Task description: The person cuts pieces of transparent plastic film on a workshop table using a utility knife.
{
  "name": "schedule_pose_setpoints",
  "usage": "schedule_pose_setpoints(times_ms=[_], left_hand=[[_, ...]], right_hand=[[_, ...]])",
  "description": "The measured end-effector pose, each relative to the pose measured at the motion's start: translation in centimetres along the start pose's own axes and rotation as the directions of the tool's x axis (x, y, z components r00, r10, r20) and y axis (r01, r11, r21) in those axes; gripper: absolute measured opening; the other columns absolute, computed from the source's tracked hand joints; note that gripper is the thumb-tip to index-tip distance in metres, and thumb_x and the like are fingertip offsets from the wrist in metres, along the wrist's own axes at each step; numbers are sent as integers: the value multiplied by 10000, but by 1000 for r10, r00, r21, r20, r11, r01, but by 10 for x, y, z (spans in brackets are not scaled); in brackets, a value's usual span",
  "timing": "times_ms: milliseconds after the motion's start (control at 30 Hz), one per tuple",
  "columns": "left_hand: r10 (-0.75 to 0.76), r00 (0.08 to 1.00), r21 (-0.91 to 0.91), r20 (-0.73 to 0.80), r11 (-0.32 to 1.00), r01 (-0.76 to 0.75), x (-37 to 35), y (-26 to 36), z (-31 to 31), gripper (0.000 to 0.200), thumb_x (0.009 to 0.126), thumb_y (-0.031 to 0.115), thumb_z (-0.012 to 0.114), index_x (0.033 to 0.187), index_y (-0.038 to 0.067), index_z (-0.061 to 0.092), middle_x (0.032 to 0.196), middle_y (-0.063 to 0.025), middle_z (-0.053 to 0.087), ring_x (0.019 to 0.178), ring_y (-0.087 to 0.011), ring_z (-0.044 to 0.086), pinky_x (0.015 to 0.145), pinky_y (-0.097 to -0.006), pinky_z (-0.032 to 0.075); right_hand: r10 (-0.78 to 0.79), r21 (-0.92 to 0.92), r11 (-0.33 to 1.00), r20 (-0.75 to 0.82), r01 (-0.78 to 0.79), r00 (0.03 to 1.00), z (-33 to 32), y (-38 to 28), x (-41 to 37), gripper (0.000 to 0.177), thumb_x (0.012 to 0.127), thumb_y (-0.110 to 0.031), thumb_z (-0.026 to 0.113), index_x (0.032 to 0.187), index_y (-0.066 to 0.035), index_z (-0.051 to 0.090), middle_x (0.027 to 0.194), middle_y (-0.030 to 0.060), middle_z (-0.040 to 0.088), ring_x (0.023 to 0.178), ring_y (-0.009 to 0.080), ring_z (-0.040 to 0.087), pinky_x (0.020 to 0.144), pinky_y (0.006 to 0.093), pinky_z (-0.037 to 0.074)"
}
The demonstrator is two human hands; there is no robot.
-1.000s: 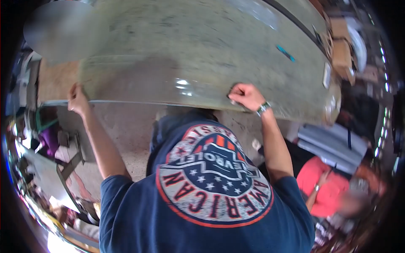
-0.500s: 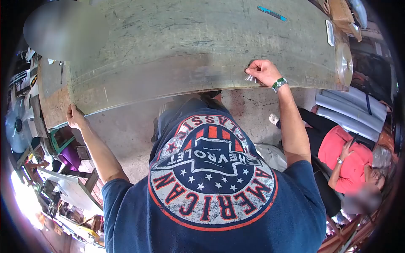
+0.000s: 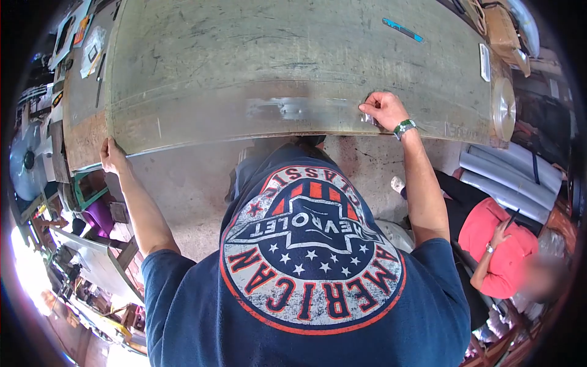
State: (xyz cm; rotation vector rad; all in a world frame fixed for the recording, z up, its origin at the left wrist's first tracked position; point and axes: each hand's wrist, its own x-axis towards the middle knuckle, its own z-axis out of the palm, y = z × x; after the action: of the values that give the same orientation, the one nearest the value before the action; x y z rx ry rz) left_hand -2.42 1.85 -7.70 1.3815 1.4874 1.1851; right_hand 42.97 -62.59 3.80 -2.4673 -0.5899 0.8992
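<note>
A large worn grey-green table (image 3: 244, 55) spans the top of the view. At its front left corner my left hand (image 3: 114, 156) is closed on what looks like the edge of a clear sheet lying along the table front. My right hand (image 3: 382, 110), with a green patterned band at the wrist, pinches a small crumpled clear piece (image 3: 368, 118) above the table near the front edge. Its exact shape is hard to make out. Farther back on the table lies a blue cutter (image 3: 402, 30).
A white object (image 3: 485, 62) and a clear tape roll (image 3: 503, 109) are at the right end. Wrapped rolls (image 3: 507, 177) and a person in a red shirt (image 3: 498, 244) are at the lower right. Cluttered shelves stand on the left, with a fan (image 3: 27, 157).
The view has shifted, showing more of the table's left end. My right hand remains pinched at the front edge, and my left hand stays at the corner. A bright reflection now shows between them.
</note>
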Motion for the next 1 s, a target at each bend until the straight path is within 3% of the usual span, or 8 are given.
schedule_pose_setpoints(times_ms=[133, 367, 467, 667, 800, 867, 967, 1000], left_hand=[[46, 998, 84, -36, 996, -43, -14, 15, 6, 269, 851, 154, 804, 1050, -15, 738, 1003, -108, 735, 897, -183, 672, 818, -300, 555], [123, 991, 294, -47, 950, -104, -10, 7, 6, 317, 858, 298, 766, 1065, 59, 752, 979, -86, 757, 970, -199, 666, 1010, -322, 437], [115, 990, 402, -84, 913, -72, -26, 25, 11, 352, 848, 340, 760, 1081, 77, 748, 965, -82, 765, 1018, -212, 656, 1026, -327, 416], [106, 993, 419, -54, 905, -74, -12, 14, 7, 357, 832, 360, 755, 1076, 100, 752, 961, -89, 770, 1024, -221, 647, 1013, -334, 423], [161, 987, 600, -21, 792, -116, -19, 28, 9, 369, 834, 373, 739, 1058, 81, 751, 1025, -87, 764, 1013, -222, 647, 1013, -367, 428], [122, 991, 484, 50, 865, -131, 16, -9, -1, 392, 834, 379, 752, 1087, 79, 741, 1012, -111, 753, 998, -238, 643, 1014, -383, 431], [-140, 972, 179, 187, 978, 106, 36, -11, -6, 530, 820, 411, 778, 1209, 65, 680, 1029, -124, 736, 1077, -260, 638, 1041, -437, 419], [-20, 999, 402, 25, 915, 8, 31, -9, 1, 552, 819, 424, 778, 1217, 58, 669, 1050, -128, 727, 1104, -263, 628, 1042, -457, 416]], right_hand=[[27, -33, 999, -24, -27, 999, 0, -3, 0, 325, 826, -331, 828, 853, -24, 726, 710, 116, 705, 631, 203, 655, 619, 364, 508], [26, -135, 990, -78, -37, 997, 1, -2, 3, 356, 802, -366, 845, 842, -37, 712, 736, 118, 707, 677, 227, 668, 655, 382, 519], [42, -123, 991, -68, -50, 997, -1, -3, 4, 365, 799, -374, 845, 846, -37, 714, 755, 126, 711, 700, 245, 675, 675, 392, 524], [32, -137, 990, -65, -40, 997, 0, 2, 3, 371, 796, -388, 842, 858, -48, 710, 795, 141, 718, 745, 286, 691, 698, 411, 530], [72, -162, 984, -63, -81, 995, -8, -2, 8, 361, 807, -393, 827, 870, -67, 685, 859, 128, 726, 818, 304, 702, 727, 422, 536], [122, -176, 975, -72, -133, 990, -6, -8, 1, 351, 810, -394, 823, 874, -79, 681, 902, 123, 735, 862, 307, 707, 747, 427, 539], [157, -189, 968, -64, -166, 986, -3, -8, 0, 344, 826, -406, 810, 933, -104, 684, 977, 120, 744, 954, 323, 710, 796, 453, 544], [167, -195, 964, -74, -179, 983, -4, -9, -2, 345, 830, -407, 807, 946, -106, 685, 981, 120, 745, 965, 326, 710, 803, 458, 544]])
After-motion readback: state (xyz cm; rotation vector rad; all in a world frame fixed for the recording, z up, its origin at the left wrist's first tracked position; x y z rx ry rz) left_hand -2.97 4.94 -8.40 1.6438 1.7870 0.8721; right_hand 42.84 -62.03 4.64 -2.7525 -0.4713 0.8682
